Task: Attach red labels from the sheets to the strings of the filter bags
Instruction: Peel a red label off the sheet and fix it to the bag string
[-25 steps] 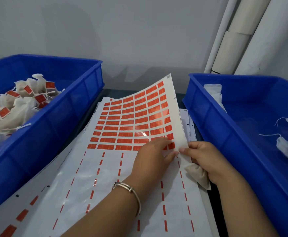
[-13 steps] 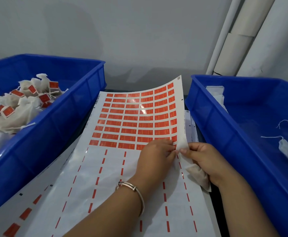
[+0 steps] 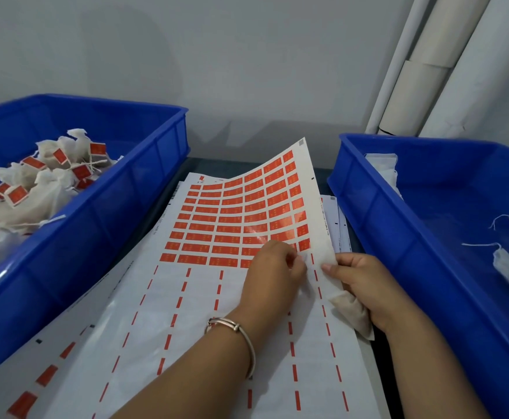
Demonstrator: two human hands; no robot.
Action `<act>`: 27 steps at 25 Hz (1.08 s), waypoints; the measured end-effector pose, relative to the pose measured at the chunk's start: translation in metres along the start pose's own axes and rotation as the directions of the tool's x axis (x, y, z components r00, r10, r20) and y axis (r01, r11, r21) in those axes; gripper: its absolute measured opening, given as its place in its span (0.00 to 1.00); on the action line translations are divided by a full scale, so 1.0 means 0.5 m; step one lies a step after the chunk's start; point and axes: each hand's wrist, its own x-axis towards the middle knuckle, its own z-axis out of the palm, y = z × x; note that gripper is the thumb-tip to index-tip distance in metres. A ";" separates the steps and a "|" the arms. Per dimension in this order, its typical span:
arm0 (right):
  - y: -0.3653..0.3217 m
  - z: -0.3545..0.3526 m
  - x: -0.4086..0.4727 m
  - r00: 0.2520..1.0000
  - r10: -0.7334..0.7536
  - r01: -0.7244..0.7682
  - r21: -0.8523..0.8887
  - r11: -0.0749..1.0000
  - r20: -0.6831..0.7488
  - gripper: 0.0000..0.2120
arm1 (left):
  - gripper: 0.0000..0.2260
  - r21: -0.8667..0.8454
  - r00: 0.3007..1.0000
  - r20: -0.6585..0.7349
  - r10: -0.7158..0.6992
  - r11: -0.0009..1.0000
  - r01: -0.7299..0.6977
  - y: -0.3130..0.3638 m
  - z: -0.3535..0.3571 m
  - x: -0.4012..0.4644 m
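1. Here, from the head camera, my left hand (image 3: 273,272) curls its fingertips onto the label sheet (image 3: 238,213) at its nearest full row, seemingly pinching at one red label; I cannot see whether it has lifted.
2. My right hand (image 3: 365,285) grips a filter bag (image 3: 351,309) and props up the sheet's right edge.
3. Labelled bags fill the left bin (image 3: 144,189); unlabelled ones lie in the right bin (image 3: 377,207).
4. Next, I judge: peel cleanly, then fold the label over the bag's string.

Soft even light, glare on label sheet (image 3: 256,228), wide-angle edge bending
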 end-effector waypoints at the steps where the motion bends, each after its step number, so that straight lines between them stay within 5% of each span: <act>1: 0.001 0.001 0.000 1.000 0.006 -0.006 -0.005 1.000 -0.012 0.05 | 0.07 -0.032 0.999 -0.002 -0.050 0.998 0.050 -0.001 -0.005 0.003; 10: -0.008 -0.006 0.001 0.956 -0.101 -0.005 -0.356 0.935 -0.276 0.13 | 0.05 -0.343 0.909 -0.032 -0.415 0.859 0.380 -0.005 -0.041 0.023; 15: -0.057 -0.012 -0.041 0.913 -0.290 0.107 -0.519 0.848 -0.286 0.13 | 0.06 -0.459 0.879 0.080 -0.469 0.766 0.450 0.008 -0.065 0.032; 19: -0.105 -0.005 -0.115 0.940 -0.335 0.261 -0.504 0.823 -0.060 0.05 | 0.05 -0.699 0.879 0.187 -0.438 0.570 0.433 0.025 -0.115 0.011; 21: -0.128 0.012 -0.134 0.933 -0.355 0.343 -0.446 0.826 0.059 0.10 | 0.05 -0.755 0.898 0.182 -0.401 0.528 0.389 0.025 -0.137 -0.004; 27: -0.118 0.085 -0.103 0.904 -0.399 0.428 -0.311 0.848 0.155 0.10 | 0.08 -0.673 0.935 0.262 -0.240 0.649 0.355 0.015 -0.140 -0.049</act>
